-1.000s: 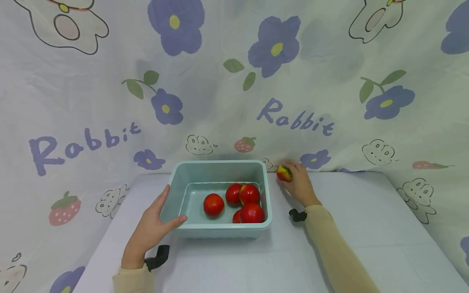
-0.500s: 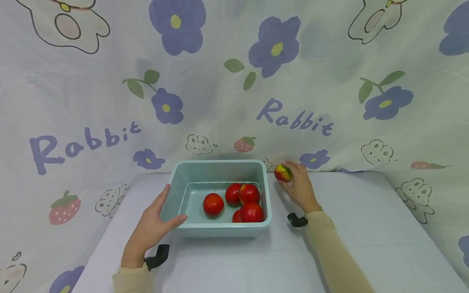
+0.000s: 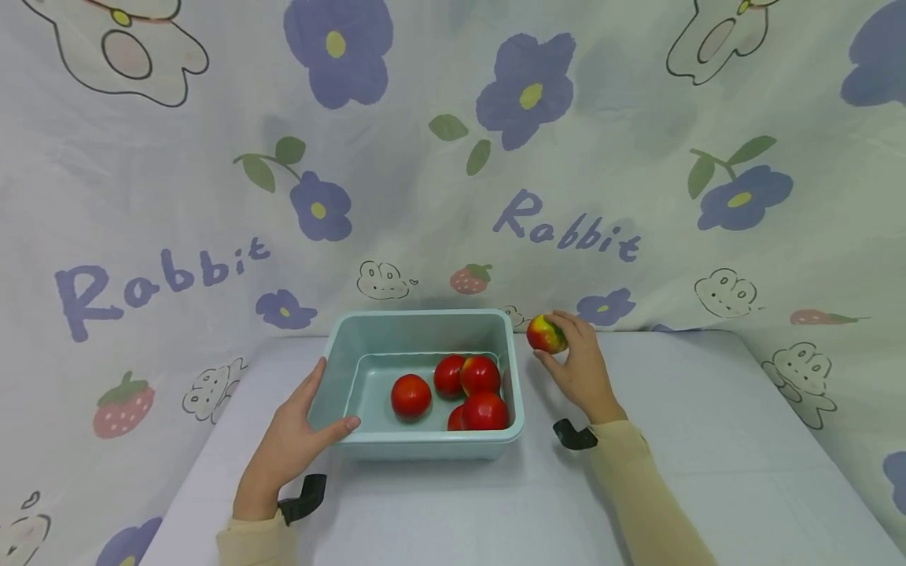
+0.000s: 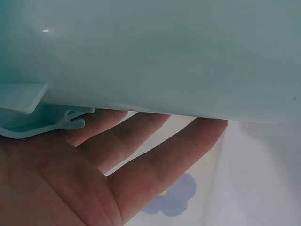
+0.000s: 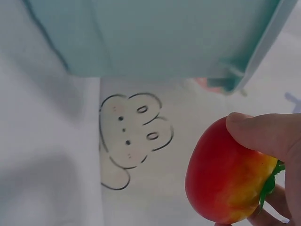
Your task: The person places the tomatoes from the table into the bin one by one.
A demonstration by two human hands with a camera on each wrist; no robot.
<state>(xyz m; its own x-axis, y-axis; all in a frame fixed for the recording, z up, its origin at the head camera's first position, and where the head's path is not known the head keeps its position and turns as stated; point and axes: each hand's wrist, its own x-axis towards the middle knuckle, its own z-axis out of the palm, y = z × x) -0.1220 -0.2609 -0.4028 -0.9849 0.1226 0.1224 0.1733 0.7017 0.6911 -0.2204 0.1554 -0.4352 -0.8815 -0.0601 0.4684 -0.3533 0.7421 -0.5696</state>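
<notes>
My right hand (image 3: 580, 365) holds a red-and-yellow tomato (image 3: 546, 335) between thumb and fingers, just right of the bin's far right corner. In the right wrist view the green leafy top of the tomato (image 5: 225, 174) faces the palm, with the thumb across its upper side. My left hand (image 3: 290, 440) grips the near left corner of a pale teal plastic bin (image 3: 425, 437). Its thumb lies over the front rim, while the fingers (image 4: 164, 165) reach along the outside of the left wall. Several red fruits (image 3: 412, 396) lie inside the bin, mostly toward the right.
The bin stands on a white-covered table (image 3: 679, 440). A printed cloth (image 3: 425, 181) with rabbits and purple flowers hangs close behind the bin. Each wrist carries a black strap mount (image 3: 575, 434).
My right hand has shifted slightly left and its wrist has drawn back toward me, with the tomato turning more into view. The left hand and the bin stay in place.
</notes>
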